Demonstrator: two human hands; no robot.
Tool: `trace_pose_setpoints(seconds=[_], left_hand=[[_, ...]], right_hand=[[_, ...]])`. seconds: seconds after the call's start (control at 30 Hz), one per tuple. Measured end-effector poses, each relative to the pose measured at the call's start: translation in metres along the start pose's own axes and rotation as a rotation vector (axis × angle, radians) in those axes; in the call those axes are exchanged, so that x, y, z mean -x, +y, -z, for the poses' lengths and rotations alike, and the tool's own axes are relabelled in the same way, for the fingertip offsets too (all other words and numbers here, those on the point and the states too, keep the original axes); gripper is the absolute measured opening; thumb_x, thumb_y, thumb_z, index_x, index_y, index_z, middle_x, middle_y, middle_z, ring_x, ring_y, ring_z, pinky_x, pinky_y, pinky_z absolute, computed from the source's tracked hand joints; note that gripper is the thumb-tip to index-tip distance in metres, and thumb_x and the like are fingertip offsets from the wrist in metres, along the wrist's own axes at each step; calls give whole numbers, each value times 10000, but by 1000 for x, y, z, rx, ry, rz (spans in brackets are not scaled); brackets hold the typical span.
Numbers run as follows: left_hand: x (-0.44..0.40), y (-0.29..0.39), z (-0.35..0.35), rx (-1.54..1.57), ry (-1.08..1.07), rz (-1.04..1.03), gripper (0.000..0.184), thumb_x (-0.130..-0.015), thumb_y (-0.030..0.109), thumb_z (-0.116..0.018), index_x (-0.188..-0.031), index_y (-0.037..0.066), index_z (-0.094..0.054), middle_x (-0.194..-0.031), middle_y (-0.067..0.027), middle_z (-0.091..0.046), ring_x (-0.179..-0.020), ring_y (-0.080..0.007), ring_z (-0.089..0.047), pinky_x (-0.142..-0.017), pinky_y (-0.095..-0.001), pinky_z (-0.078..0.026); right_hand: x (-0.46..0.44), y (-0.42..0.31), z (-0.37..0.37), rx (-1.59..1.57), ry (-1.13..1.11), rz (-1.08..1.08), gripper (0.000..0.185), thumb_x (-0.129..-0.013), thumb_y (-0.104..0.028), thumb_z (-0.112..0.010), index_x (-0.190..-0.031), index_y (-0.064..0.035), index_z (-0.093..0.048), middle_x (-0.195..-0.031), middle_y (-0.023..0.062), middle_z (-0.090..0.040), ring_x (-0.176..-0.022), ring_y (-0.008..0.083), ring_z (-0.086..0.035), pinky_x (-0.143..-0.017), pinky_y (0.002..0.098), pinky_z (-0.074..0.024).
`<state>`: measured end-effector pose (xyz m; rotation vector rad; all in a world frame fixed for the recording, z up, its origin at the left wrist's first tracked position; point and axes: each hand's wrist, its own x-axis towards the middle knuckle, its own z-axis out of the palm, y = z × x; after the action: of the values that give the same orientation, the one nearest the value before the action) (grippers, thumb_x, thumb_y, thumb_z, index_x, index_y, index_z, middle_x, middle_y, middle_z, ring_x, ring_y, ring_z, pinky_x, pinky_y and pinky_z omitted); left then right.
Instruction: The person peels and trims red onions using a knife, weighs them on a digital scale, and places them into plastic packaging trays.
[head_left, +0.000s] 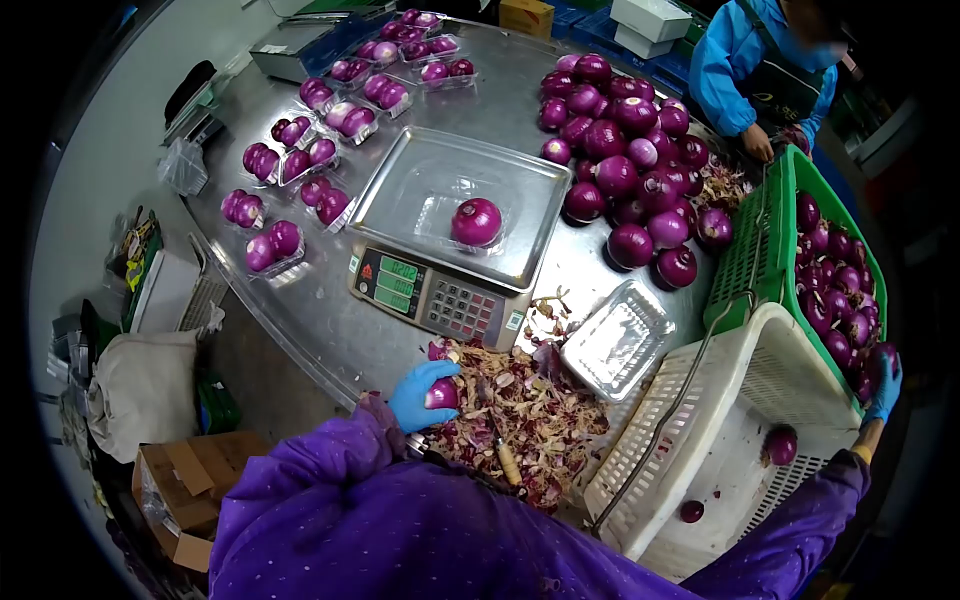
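Observation:
My left hand (418, 397), in a blue glove, is closed around a red onion (441, 393) just above the heap of dry peelings (540, 420). On the far right, my gloved right hand (884, 388) grips another red onion (880, 357) at the near corner of the green crate (740, 250), which is filled with red onions. Ahead of me stands a digital scale (400, 205). A clear plastic tray (437, 215) on its pan carries one large red onion (477, 221). A wooden-handled knife (509, 463) lies among the peelings.
Clear trays (620, 340) lie right of the scale. A white basket (640, 480) with two onions stands below the green crate. Loose onions (620, 175) are piled at the back; packed trays (350, 120) fill the left. A co-worker (735, 70) stands behind the crate.

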<state>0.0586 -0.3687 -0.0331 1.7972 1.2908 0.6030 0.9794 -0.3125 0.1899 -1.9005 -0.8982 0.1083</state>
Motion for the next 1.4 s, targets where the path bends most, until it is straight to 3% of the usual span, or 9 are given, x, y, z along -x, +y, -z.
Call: trace_pose_setpoints(seconds=[0.1,0.13,0.4,0.6,0.7,0.8,0.9,1.03,1.4], left_hand=[[2,3,6,167,-7,72,594,-750,236,-756,-1275,100,-516,-1315,-140,-487,-1187,-275,-478,-990,-391,-394],[1,3,7,308,-17,179,571,-765,230,-746,-1273,101,-518,-1311,-126,-491,-1172,-254,-483,-979,-382,-398],[-36,31,54,696,-11,115,722,-780,291,-740,-1374,68,-396,-1271,-99,-522,-1100,-187,-514,-929,-323,-416],[-34,110,46,1103,-287,-200,1098,-662,393,-836,-1482,115,-161,-1433,-133,-340,-1308,-277,-376,-1062,-405,-345],[-25,105,35,1382,-201,-69,1051,-637,321,-860,-1451,87,-237,-1374,-131,-405,-1221,-260,-472,-1033,-380,-413],[-20,75,36,1559,-141,174,870,-656,255,-788,-1377,61,-342,-1254,-137,-503,-1144,-293,-536,-986,-404,-469],[-30,64,50,1520,-77,287,769,-689,251,-758,-1334,71,-380,-1225,-129,-509,-1118,-281,-550,-941,-421,-499],[-38,40,62,1416,-25,244,667,-722,220,-729,-1287,70,-409,-1197,-119,-510,-1093,-274,-556,-952,-424,-493],[-39,49,67,1142,-149,238,696,-714,220,-772,-1293,63,-420,-1201,-118,-529,-1093,-256,-552,-969,-419,-460]], right_hand=[[64,-96,-24,-742,-359,-155,533,-868,-281,-649,-1319,-51,-483,-1269,109,-533,-1133,238,-543,-940,331,-477],[70,-91,-29,-504,-342,254,493,-897,-248,-605,-1332,-61,-468,-1290,108,-517,-1167,236,-519,-964,347,-463],[348,-294,-162,-628,-814,-90,387,-888,-294,-554,-1216,-89,-542,-1232,83,-550,-1101,206,-558,-929,369,-470],[523,-360,-270,-902,-1247,-914,633,-904,-477,-510,-1346,-48,-365,-1256,183,-516,-1117,292,-566,-786,413,-579],[575,-343,-299,-1052,-1317,-1192,701,-923,-603,-366,-1286,-7,-436,-1002,197,-650,-753,280,-677,-633,371,-585],[578,-329,-312,-361,-1302,-813,775,-916,-656,-311,-953,56,-615,-659,167,-660,-513,220,-628,-494,298,-527],[595,-282,-316,-11,-763,-59,504,-907,-495,-514,-961,-2,-606,-745,204,-629,-683,326,-628,-638,404,-510],[670,-210,-292,576,-881,170,313,-823,-339,-640,-909,-42,-589,-909,203,-563,-877,358,-565,-719,460,-457],[662,-204,-258,-197,-843,-439,363,-835,-257,-639,-1119,-58,-530,-917,193,-612,-810,287,-621,-711,379,-487]])
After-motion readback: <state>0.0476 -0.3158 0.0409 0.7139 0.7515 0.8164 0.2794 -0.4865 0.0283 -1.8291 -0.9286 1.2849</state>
